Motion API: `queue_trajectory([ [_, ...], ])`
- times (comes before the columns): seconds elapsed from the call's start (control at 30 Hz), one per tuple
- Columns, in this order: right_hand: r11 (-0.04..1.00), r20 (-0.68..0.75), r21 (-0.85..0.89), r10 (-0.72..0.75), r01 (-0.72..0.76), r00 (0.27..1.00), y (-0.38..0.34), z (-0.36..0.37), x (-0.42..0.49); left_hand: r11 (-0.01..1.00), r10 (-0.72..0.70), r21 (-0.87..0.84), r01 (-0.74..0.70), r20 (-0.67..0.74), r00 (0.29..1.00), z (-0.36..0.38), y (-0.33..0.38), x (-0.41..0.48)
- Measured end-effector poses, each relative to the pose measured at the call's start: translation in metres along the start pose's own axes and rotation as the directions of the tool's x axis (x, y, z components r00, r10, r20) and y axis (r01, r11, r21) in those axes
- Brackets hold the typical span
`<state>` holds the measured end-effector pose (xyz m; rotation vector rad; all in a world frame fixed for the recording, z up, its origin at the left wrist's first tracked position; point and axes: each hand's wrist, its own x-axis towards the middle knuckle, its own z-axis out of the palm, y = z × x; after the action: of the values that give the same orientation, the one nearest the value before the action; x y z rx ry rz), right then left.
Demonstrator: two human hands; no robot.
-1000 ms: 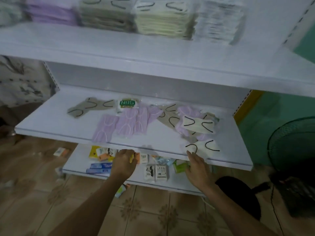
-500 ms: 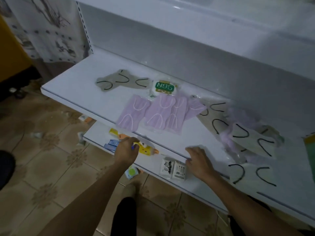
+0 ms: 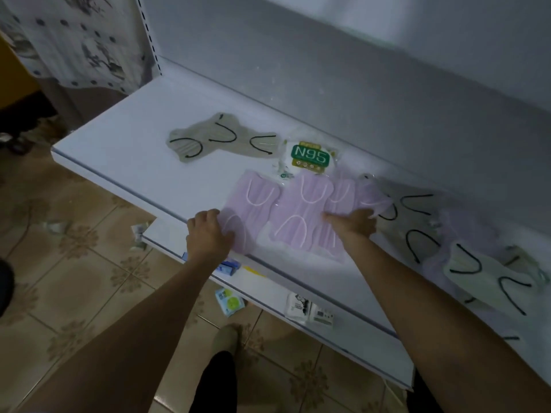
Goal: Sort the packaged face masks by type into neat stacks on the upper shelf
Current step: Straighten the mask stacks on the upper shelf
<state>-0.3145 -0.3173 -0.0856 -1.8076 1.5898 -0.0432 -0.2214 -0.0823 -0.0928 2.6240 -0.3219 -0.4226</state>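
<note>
Several purple face mask packets (image 3: 298, 210) lie fanned out near the front of the white shelf (image 3: 134, 138). My left hand (image 3: 208, 234) grips the left edge of the leftmost purple packet. My right hand (image 3: 354, 223) holds the right side of the purple group, thumb laid across the top. Behind them sit an N95 pack (image 3: 310, 158) and grey masks with black loops (image 3: 208, 138). To the right lie more grey masks (image 3: 417, 216) and cream masks (image 3: 483, 272). The upper shelf is out of view.
A lower shelf (image 3: 268, 290) below the front edge holds small white boxes (image 3: 310, 311) and a blue box (image 3: 229, 268). A packet (image 3: 229, 302) lies on the tiled floor. A patterned curtain (image 3: 74, 40) hangs at the far left.
Both hands rose from the lower shelf's edge onto the purple masks. The view dropped and moved closer, so the upper shelf with its stacks left the frame.
</note>
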Motion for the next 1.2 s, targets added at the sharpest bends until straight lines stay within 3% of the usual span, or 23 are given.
queue_trajectory([
  [0.07,1.0,0.019,-0.023,0.014,-0.014,1.0,-0.003,0.004,-0.002,1.0,-0.008,0.024,0.008,0.002,1.0,0.001,0.0,0.002],
  [0.23,0.993,0.04,-0.076,-0.086,0.089,0.996,0.019,0.005,-0.001,0.973,-0.045,-0.223,0.057,0.062,0.997,0.004,0.009,-0.003],
  [0.37,0.989,0.059,-0.073,-0.126,0.13,0.99,0.02,0.002,-0.014,0.987,-0.065,-0.141,0.08,0.107,0.992,-0.003,0.006,-0.002],
  [0.47,0.995,0.028,0.091,-0.04,0.038,0.999,0.019,0.009,-0.028,0.936,-0.134,-0.315,0.16,0.1,0.986,-0.012,-0.004,0.002],
  [0.6,0.913,-0.03,0.403,0.086,-0.067,0.996,0.023,0.019,-0.048,0.69,-0.232,-0.67,0.274,0.154,0.961,-0.034,-0.013,0.001],
  [0.73,0.906,-0.05,0.412,0.133,-0.101,0.99,0.028,0.025,-0.069,0.673,-0.078,-0.701,0.236,0.25,0.965,-0.045,-0.005,-0.004],
  [0.87,0.993,0.035,0.007,-0.114,0.114,0.993,0.03,0.017,-0.083,0.804,0.056,-0.572,0.162,0.345,0.937,-0.029,0.019,-0.001],
  [0.93,0.969,0.022,-0.163,-0.185,0.187,0.982,0.033,0.009,-0.082,0.929,0.118,-0.37,0.028,0.366,0.923,-0.018,0.034,-0.003],
  [1.0,0.963,-0.059,-0.189,-0.208,0.193,0.976,0.037,0.0,-0.076,0.971,0.208,-0.188,-0.148,0.355,0.911,-0.008,0.047,-0.006],
  [1.1,0.953,-0.161,-0.09,-0.299,0.288,0.941,0.042,-0.013,-0.06,0.93,0.366,-0.14,-0.339,0.288,0.885,0.001,0.06,-0.011],
  [1.2,0.908,-0.054,-0.124,-0.408,0.4,0.911,0.042,-0.021,-0.042,0.923,0.358,0.076,-0.376,0.178,0.916,0.008,0.058,-0.011],
])
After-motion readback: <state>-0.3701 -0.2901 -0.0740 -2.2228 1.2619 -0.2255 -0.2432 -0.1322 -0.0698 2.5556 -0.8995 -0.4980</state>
